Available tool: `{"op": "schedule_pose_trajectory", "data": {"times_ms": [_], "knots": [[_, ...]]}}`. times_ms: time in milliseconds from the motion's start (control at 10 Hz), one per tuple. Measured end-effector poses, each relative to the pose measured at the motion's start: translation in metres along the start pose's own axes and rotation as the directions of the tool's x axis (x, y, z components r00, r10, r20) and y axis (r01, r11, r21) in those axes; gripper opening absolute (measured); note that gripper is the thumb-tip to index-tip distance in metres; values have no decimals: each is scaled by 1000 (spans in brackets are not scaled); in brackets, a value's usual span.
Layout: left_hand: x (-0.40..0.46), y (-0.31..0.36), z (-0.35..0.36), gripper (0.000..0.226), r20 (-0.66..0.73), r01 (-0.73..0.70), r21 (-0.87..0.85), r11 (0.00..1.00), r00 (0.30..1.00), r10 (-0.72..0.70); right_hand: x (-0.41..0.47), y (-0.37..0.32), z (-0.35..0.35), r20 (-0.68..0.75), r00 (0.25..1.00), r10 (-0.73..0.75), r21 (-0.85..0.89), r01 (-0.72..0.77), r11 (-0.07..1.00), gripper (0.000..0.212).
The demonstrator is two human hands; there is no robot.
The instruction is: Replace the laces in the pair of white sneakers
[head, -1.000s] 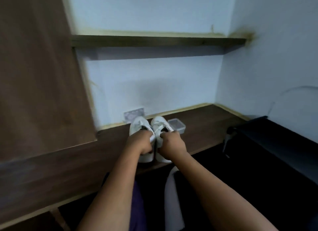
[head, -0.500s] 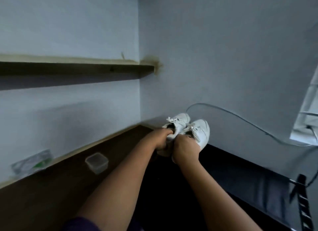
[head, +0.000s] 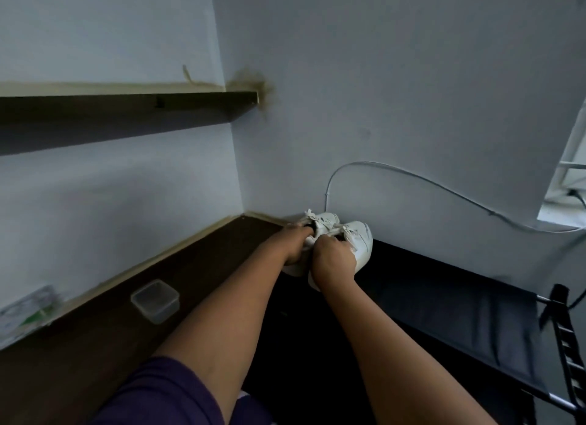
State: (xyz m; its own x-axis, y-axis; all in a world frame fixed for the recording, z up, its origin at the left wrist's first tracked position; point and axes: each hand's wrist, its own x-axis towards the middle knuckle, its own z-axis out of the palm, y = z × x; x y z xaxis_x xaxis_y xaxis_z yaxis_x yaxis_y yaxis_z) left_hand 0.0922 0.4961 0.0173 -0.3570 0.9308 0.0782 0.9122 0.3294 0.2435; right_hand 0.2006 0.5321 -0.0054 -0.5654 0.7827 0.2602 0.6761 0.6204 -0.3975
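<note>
In a pale-walled corner beside a dark wooden desk [head: 104,332], your left hand [head: 296,245] and right hand [head: 333,263] each grip one laced white sneaker [head: 360,239], held aloft; unlacing comes next, once you set them down.

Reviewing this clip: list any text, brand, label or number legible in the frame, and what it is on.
None can be read.
White sneakers: no brand or logo legible; partly covered by the left hand and right hand.
Packet at the wall on the wooden counter: green and grey print, too blurred to read.
Clear plastic container: no label visible.
</note>
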Motion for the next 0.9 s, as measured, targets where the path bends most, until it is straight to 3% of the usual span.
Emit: {"op": "schedule_pose_trajectory", "data": {"times_ms": [200, 700, 800, 900], "knots": [[1, -11, 13, 50, -108, 21, -43, 999, 994, -25, 12, 3, 1, -63, 998, -21, -9, 21, 1000, 25], [-8, -2, 11, 57, -61, 91, 153, 984, 995, -83, 21, 14, 25, -18, 992, -122, -146, 118, 982, 27], [-25, 4, 17, 73, -122, 174, 235, 956, 981, -149, 11, 8, 19, -109, 991, -72, -186, 51, 981, 30], [-49, 10, 17, 79, -262, 241, 243, 940, 949, -176, 1, -8, 11, -263, 956, -130, -182, 83, 980, 36]]}}
